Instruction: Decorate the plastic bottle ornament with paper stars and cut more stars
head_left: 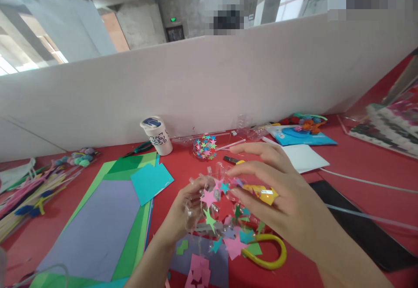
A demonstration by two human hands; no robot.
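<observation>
A red surface runs up to a white partition, with a bare concrete room behind it. Near the front edge, the left hand is curled around the left side of a clear ball stuck with paper stars in pink, green and teal. The ball is held just above the surface, between both hands. The right hand lies over the ball's right and top with its fingers stretched out and spread, the fingertips touching it; its thumb is hidden. A yellow scrap shows just under those fingers.

Below the ball lie loose stars and pink offcuts, beside yellow-green scissors. To the left sits a stack of coloured paper with a teal sheet on top. Further left are pipe cleaners and pompoms. By the partition stand a paper cup and a second star ball. On the right are a white sheet, a blue packet and a black board.
</observation>
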